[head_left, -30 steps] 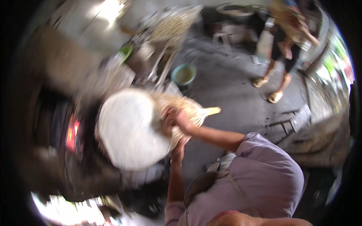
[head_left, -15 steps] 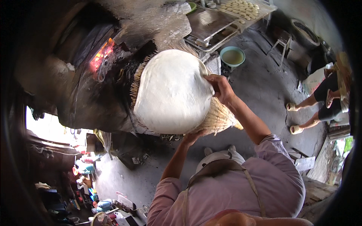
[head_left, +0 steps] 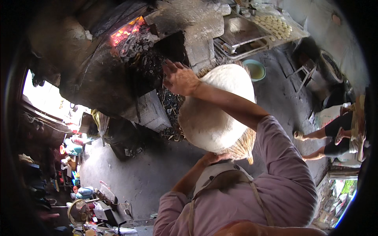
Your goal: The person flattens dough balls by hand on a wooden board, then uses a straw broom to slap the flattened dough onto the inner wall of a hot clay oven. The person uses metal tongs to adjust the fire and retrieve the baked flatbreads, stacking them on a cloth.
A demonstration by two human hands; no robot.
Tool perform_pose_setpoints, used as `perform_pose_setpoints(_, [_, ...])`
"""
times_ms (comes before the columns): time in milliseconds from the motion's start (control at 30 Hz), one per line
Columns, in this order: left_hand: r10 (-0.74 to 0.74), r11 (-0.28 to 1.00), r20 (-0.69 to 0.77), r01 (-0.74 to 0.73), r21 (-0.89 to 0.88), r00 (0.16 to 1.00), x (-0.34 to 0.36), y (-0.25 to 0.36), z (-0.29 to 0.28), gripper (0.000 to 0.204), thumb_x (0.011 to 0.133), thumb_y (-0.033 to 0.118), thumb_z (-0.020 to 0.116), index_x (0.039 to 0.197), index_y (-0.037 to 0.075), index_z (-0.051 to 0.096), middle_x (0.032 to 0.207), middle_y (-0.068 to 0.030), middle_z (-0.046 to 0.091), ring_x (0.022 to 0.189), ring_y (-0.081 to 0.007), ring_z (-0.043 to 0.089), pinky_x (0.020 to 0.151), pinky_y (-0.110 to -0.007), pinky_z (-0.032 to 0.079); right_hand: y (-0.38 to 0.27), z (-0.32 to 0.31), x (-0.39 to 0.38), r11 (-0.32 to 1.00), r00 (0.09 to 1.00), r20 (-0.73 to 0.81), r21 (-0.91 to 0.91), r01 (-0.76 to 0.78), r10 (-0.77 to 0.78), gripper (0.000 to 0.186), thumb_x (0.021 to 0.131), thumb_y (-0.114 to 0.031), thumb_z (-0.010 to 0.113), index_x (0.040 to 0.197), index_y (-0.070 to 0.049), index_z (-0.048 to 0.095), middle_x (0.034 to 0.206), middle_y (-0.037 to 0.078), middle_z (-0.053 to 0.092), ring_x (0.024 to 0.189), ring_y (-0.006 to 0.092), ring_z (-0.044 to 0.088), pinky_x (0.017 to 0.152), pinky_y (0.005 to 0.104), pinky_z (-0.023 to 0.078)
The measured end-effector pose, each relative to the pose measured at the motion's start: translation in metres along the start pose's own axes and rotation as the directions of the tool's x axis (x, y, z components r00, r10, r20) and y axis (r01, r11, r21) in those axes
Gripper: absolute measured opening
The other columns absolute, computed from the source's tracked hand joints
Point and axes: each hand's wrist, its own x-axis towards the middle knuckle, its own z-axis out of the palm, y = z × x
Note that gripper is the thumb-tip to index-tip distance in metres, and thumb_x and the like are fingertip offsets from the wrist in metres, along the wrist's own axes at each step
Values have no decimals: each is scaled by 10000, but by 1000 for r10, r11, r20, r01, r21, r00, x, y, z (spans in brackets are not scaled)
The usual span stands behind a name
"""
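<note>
- While the right hand (head_left: 179,80) hangs near the coals (head_left: 138,44), fingers apart: one pale dough sheet (head_left: 210,128), spread on a straw pad (head_left: 245,146).
- Sheet: seemingly soft, pliable, easily torn; best held by the rim.
- Left hand (head_left: 212,157): at the pad's near edge; fingers largely hidden, grip cannot be told.

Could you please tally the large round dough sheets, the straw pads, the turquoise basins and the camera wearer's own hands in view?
Large round dough sheet: 1
Straw pad: 1
Turquoise basin: 1
Wearer's own hands: 2 (left hand, right hand)
Total: 5
</note>
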Motion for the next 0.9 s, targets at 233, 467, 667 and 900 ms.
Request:
perform_pose_setpoints(233, [196, 967, -198, -156, 202, 960, -11, 14, 12, 387, 786, 254, 633, 1079, 18, 541, 1074, -102, 568, 984, -214, 519, 863, -318, 408, 11, -61, 15, 823, 923, -180, 418, 385, -340, 356, 805, -226, 550, 1114, -50, 531, 1206, 155, 473, 1089, 317, 467, 895, 374, 396])
perform_pose_setpoints(467, [332, 932, -449, -362, 20, 830, -34, 136, -47, 277, 820, 66, 578, 1085, 1, 527, 1019, -63, 578, 926, -161, 537, 809, -287, 446, 61, -89, -89, 814, 972, -230, 574, 91, 54, 657, 786, -334, 543, 1307, -12, 306, 1378, 181, 249, 1258, 330, 266, 1020, 387, 206])
perform_pose_setpoints(667, [480, 822, -613, -567, 63, 628, -37, 254, -155, 222, 779, -25, 583, 995, 10, 542, 871, -53, 591, 761, -122, 574, 613, -237, 479, 81, -65, -104, 812, 992, 120, 577, -91, 26, 652, 801, -387, 570, 1223, 68, 370, 982, 190, 552, 792, 229, 586, 658, 293, 474])
perform_pose_setpoints(900, [312, 848, -526, -482, -220, 791, 17, 331, -299, 187, 690, 130, 606, 812, -11, 596, 823, -104, 607, 785, -189, 575, 705, -317, 475, 35, -83, -59, -235, 900, 435, 877, -419, 23, 664, 597, 40, 587, 1218, 0, 355, 619, 158, 504, 408, 174, 457, 353, 282, 370])
